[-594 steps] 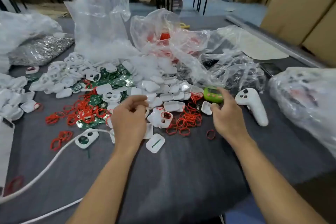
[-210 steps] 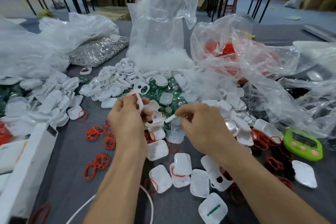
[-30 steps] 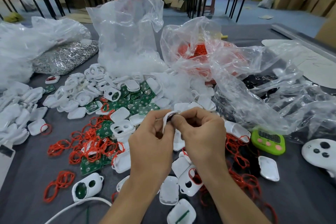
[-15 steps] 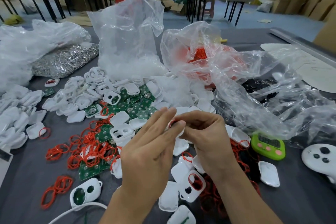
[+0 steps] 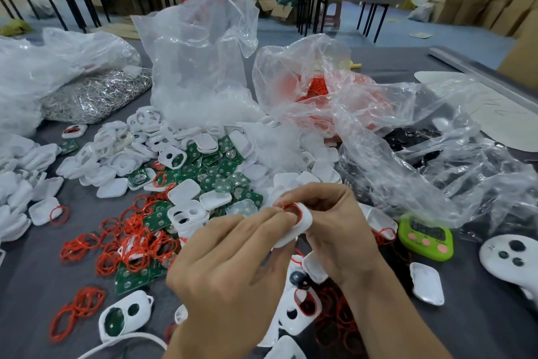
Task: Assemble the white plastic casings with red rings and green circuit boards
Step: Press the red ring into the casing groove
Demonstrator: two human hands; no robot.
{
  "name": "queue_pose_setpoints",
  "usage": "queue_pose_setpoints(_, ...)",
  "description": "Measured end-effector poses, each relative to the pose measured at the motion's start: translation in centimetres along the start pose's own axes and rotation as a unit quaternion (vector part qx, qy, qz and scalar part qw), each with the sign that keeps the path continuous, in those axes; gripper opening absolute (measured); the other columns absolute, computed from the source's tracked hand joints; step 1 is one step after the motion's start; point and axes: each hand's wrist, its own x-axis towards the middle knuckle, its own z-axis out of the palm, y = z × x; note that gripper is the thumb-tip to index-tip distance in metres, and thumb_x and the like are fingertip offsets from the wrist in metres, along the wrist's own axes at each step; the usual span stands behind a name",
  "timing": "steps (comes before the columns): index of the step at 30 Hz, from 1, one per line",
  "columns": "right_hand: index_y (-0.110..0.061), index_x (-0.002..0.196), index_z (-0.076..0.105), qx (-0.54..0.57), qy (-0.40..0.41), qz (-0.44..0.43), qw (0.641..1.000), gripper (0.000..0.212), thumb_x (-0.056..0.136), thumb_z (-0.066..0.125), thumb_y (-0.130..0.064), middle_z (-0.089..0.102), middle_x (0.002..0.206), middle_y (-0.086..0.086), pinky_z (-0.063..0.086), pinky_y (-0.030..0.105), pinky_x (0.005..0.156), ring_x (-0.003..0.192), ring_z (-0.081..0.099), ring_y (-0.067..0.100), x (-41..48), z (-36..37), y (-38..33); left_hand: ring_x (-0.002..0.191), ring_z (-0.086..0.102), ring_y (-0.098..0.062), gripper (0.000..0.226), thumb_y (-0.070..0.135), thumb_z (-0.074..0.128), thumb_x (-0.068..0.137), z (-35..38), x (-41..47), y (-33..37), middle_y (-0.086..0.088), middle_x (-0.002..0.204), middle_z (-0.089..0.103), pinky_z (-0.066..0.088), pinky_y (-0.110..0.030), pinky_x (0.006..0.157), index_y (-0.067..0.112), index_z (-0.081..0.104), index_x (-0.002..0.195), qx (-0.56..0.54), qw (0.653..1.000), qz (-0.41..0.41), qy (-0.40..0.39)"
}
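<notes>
From my remote seat I see my right hand (image 5: 334, 227) curled round a white casing (image 5: 294, 227), holding it up above the table (image 5: 29, 286), near the middle of the view. My left hand (image 5: 233, 265) reaches in from the near left with its fingers (image 5: 262, 220) almost straight, their tips pressing on a red ring (image 5: 294, 208) that sits at the casing's upper end. I cannot tell whether the left thumb is under the casing.

Directly below the hands, on the near side, more white shells lie jumbled with thin red bands, among them a two-hole cover (image 5: 301, 304). Left of the hands a heap of loose red rings (image 5: 131, 242) is spread over the grey cloth, and just beyond it lies a pile of green circuit boards (image 5: 221, 172) mixed with more white casings (image 5: 139, 140). Near left, a fitted casing (image 5: 122, 318) showing green through its holes lies beside a white cable (image 5: 128, 341).

To the right, a green timer (image 5: 425, 237) rests close to my right wrist, with a single white shell (image 5: 426, 286) nearer to me and a white controller (image 5: 509, 259) at the right edge.

Farther off stand clear plastic bags (image 5: 201, 61); one bag (image 5: 320, 87) right of centre holds red rings, and a bag of silver metal parts (image 5: 96, 93) lies far left.
</notes>
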Motion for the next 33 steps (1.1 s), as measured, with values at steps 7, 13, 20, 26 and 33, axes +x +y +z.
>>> queue_pose_setpoints(7,-0.017,0.081,0.082,-0.323,0.127,0.087,0.934,0.023,0.077,0.078,0.005,0.078,0.076,0.000,0.053,0.022,0.065,0.065,0.070,0.010,0.2,-0.5,-0.6,0.064,0.066,0.000,0.011,0.034,0.081,0.085,1.5,0.4,-1.8,0.024,0.069,0.070,0.057,-0.027,0.065,0.038,0.073,0.079,-0.056,0.905,-0.412,-0.094)
queue_pose_setpoints(13,-0.038,0.078,0.081,-0.603,-0.118,0.180,0.769,0.023,0.067,0.086,-0.019,0.067,0.063,-0.022,0.040,0.008,0.048,0.054,0.059,-0.004,-1.2,-1.1,-4.9,0.059,0.074,-0.022,0.011,0.012,0.074,0.087,1.7,1.1,-4.5,-0.001,0.069,0.076,0.056,-0.034,0.058,0.020,0.073,0.081,-0.204,0.786,-0.580,-0.063)
queue_pose_setpoints(20,-0.037,0.083,0.079,-0.605,-0.137,0.224,0.751,0.030,0.062,0.088,-0.017,0.071,0.075,-0.009,0.054,0.028,0.061,0.063,0.063,0.006,-1.8,-1.0,-4.2,0.054,0.070,-0.018,0.011,0.010,0.073,0.090,1.6,0.6,-3.7,-0.003,0.069,0.075,0.053,-0.025,0.050,0.020,0.072,0.084,-0.240,0.779,-0.572,-0.094)
queue_pose_setpoints(26,-0.037,0.078,0.074,-0.662,-0.108,0.197,0.715,0.027,0.059,0.086,-0.022,0.067,0.070,-0.017,0.042,0.012,0.048,0.064,0.061,0.000,-1.8,-0.8,-3.3,0.054,0.070,-0.017,0.017,0.010,0.074,0.089,1.7,0.7,-3.5,-0.003,0.068,0.075,0.051,-0.022,0.048,0.022,0.074,0.078,-0.247,0.783,-0.560,-0.113)
queue_pose_setpoints(33,-0.029,0.070,0.073,-0.633,-0.096,0.168,0.749,0.017,0.064,0.087,-0.021,0.069,0.064,-0.012,0.045,0.013,0.051,0.057,0.061,0.002,-1.7,-1.1,-3.5,0.055,0.069,-0.019,0.018,0.009,0.075,0.088,2.0,0.5,-3.5,-0.005,0.067,0.074,0.051,-0.022,0.050,0.023,0.074,0.078,-0.269,0.777,-0.553,-0.132)
